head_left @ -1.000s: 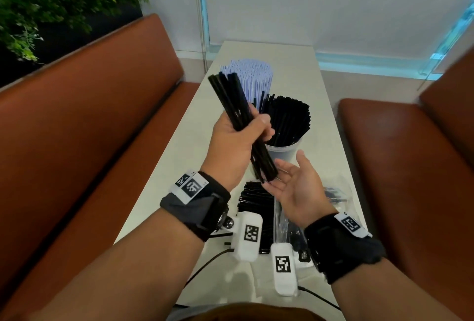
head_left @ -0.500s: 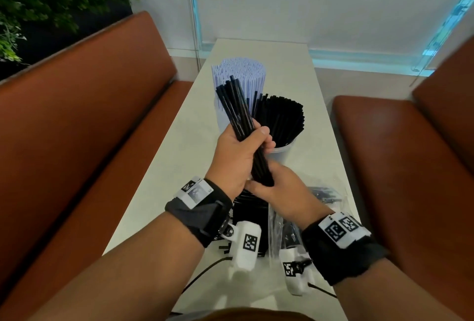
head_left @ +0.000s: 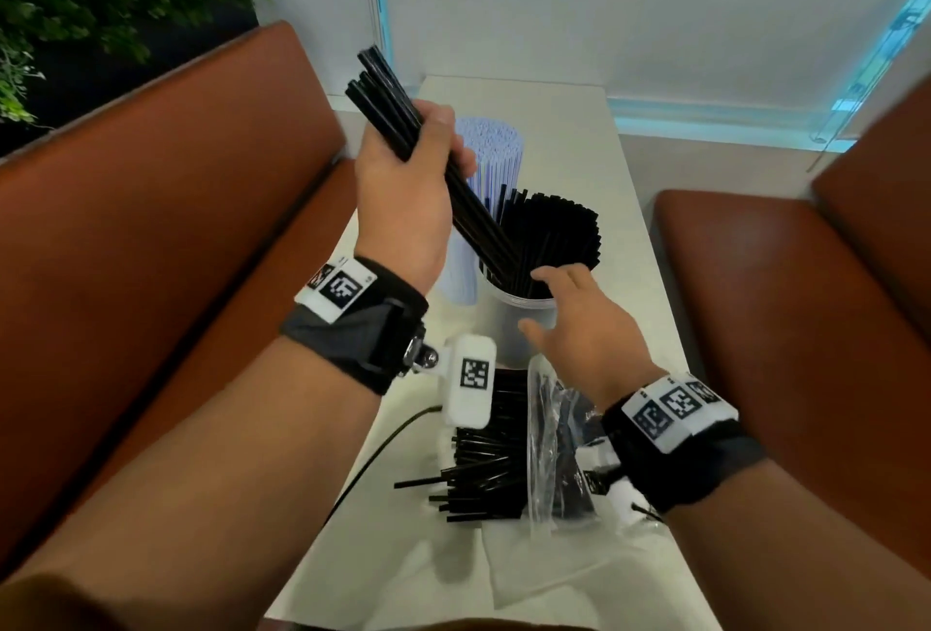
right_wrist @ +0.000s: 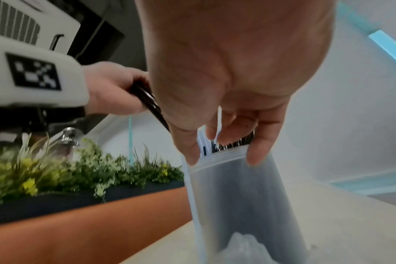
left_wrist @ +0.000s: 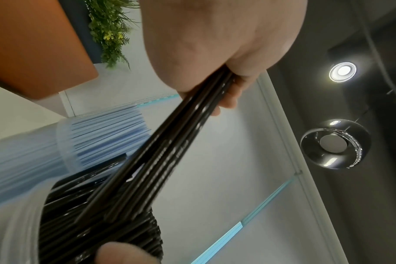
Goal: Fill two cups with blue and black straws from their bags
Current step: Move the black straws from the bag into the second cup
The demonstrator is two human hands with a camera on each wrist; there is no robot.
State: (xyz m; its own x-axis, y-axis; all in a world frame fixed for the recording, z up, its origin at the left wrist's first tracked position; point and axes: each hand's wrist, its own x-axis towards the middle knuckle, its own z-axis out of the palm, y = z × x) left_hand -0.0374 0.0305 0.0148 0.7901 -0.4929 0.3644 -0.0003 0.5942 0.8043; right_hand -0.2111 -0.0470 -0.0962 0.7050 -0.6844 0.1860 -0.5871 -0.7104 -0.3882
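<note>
My left hand [head_left: 423, 161] grips a bundle of black straws [head_left: 453, 187], tilted, with its lower ends inside the clear cup [head_left: 509, 328] of black straws [head_left: 554, 232]. The left wrist view shows the same bundle [left_wrist: 170, 151] slanting down into that cup. My right hand [head_left: 551, 300] is open, with fingers spread at the cup's near rim. In the right wrist view its thumb [right_wrist: 188, 153] and a finger sit on either side of the rim of the cup [right_wrist: 237, 196]. Behind it stands a cup of blue straws [head_left: 491, 151].
Loose black straws [head_left: 483, 469] and a clear plastic bag [head_left: 554, 454] lie on the narrow white table [head_left: 579, 126] near me. Brown bench seats [head_left: 176, 227] flank both sides. A cable [head_left: 373, 459] runs along the table's left edge.
My left hand raised the black bundle and dipped its lower ends into the black-straw cup. My right hand let go of the bundle's bottom and moved to the cup's rim.
</note>
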